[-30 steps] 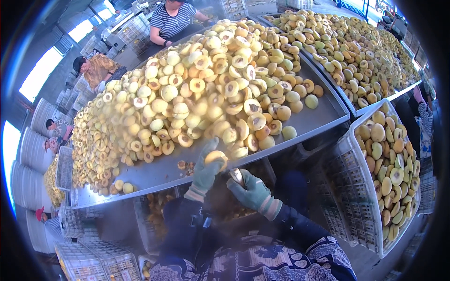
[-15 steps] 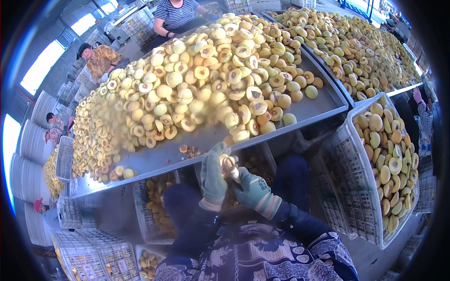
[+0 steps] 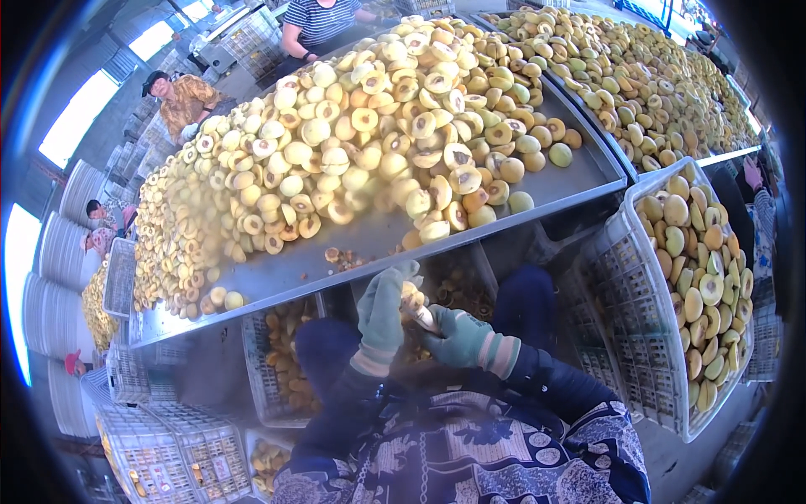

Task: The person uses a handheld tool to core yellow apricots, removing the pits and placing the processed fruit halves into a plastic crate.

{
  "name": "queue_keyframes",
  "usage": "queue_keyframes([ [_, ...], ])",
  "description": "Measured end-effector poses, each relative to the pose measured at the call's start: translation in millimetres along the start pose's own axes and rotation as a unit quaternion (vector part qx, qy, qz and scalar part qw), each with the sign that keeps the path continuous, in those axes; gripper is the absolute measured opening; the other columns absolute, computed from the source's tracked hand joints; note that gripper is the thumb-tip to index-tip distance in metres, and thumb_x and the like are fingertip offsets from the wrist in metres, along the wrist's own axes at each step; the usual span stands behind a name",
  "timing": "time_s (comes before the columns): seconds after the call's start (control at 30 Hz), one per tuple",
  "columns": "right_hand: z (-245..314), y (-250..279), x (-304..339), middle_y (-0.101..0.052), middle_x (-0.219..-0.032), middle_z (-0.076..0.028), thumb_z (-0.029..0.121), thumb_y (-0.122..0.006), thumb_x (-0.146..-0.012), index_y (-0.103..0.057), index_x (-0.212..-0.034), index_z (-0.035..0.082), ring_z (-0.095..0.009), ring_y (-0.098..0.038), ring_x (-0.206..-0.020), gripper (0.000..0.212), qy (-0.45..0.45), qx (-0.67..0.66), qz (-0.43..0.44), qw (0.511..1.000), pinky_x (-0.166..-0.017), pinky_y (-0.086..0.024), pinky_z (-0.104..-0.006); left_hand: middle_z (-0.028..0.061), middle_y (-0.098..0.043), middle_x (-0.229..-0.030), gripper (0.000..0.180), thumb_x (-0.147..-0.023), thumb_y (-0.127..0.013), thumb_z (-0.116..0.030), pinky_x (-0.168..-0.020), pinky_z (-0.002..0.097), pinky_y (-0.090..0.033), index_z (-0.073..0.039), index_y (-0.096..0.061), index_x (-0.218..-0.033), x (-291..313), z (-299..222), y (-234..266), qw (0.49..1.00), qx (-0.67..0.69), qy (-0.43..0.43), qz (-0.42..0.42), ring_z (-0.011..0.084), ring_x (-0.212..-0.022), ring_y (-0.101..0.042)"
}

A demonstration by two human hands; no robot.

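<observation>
Biggest first: grey metal table with a raised rim [image 3: 579, 178] across my front. On it, a broad heap of yellow halved fruit [image 3: 336, 155], many cut faces up with brown hollows. Beyond the table's right edge, a second yellow fruit heap [image 3: 663, 97]. To my right, a tilted white plastic lattice crate [image 3: 625, 290], full of fruit halves. Under the table edge, left of my hands, a smaller-looking pale crate [image 3: 259, 370], fruit inside. Across the heap, a person in a striped top [image 3: 321, 23]; further left, a person in an orange-brown patterned top [image 3: 186, 101].

My left hand in a grey-green glove [image 3: 382, 312]: fingers closed round the fruit, just off the near rim, above my lap. My right hand in a green glove with a pale banded cuff [image 3: 463, 338]: fingers clamped on the tool. Short, pale, slim hand tool [image 3: 426, 319], pointing up-left at the fruit; exact tip contact too blurred to tell. Small yellow fruit piece [image 3: 410, 293], partly hidden by my left glove. Smallest: loose brown scraps [image 3: 344, 259] on the table near the rim.
</observation>
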State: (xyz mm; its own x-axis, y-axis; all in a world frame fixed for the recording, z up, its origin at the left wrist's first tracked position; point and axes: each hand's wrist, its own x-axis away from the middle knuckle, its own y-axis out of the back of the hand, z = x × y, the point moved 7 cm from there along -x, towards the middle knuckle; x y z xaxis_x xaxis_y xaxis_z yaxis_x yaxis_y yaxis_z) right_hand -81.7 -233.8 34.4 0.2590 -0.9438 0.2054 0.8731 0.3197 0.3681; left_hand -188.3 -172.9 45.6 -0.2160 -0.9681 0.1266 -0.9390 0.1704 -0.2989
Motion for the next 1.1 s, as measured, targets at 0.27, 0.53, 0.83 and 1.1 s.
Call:
queue_keyframes([
  [0.27,1.9,-10.4,-0.9,-0.066,-0.095,-0.008,0.028,-0.054,-0.092,-0.058,-0.113,0.006,-0.026,-0.064,-0.086,0.031,0.0,-0.196,0.005,0.981,-0.076,-0.048,-0.036,0.0131,-0.061,-0.11,0.041,-0.096,-0.049,-0.033,-0.072,0.0358,-0.055,0.004,-0.057,-0.112,0.3,2.9,2.4,0.999,0.03,-0.017,-0.007,0.0256,-0.09,-0.062],
  [0.53,20.5,-4.8,2.3,-0.06,-0.086,-0.004,0.023,-0.057,-0.091,-0.06,-0.108,0.007,-0.014,-0.058,-0.078,0.024,-0.042,0.0,0.082,0.996,-0.077,-0.048,-0.0263,0.0172,-0.058,-0.113,0.047,-0.094,-0.05,-0.034,-0.073,0.0425,-0.057,0.007,-0.053,-0.115,5.9,-2.3,-1.3,0.997,0.038,0.065,0.025,0.0324,-0.097,-0.062],
  [0.83,9.3,-29.8,13.6,-0.052,-0.059,0.0,0.023,-0.06,-0.086,-0.059,-0.096,0.005,-0.007,-0.046,-0.041,0.022,-0.165,-0.396,0.228,0.874,-0.036,-0.038,-0.0202,0.0167,-0.058,-0.112,0.048,-0.094,-0.049,-0.036,-0.069,0.0414,-0.058,0.008,-0.054,-0.114,9.1,4.7,2.2,0.991,0.052,0.118,0.029,0.0322,-0.096,-0.062],
  [1.1,34.3,-49.6,24.6,-0.055,-0.065,0.0,0.02,-0.055,-0.091,-0.059,-0.093,-0.002,-0.005,-0.049,-0.049,0.023,-0.104,-0.731,0.357,0.572,-0.044,-0.041,-0.0162,0.0155,-0.059,-0.112,0.047,-0.095,-0.047,-0.039,-0.066,0.036,-0.058,0.0,-0.051,-0.122,10.6,-1.7,-2.7,0.992,0.065,0.109,-0.03,0.0278,-0.085,-0.066],
])
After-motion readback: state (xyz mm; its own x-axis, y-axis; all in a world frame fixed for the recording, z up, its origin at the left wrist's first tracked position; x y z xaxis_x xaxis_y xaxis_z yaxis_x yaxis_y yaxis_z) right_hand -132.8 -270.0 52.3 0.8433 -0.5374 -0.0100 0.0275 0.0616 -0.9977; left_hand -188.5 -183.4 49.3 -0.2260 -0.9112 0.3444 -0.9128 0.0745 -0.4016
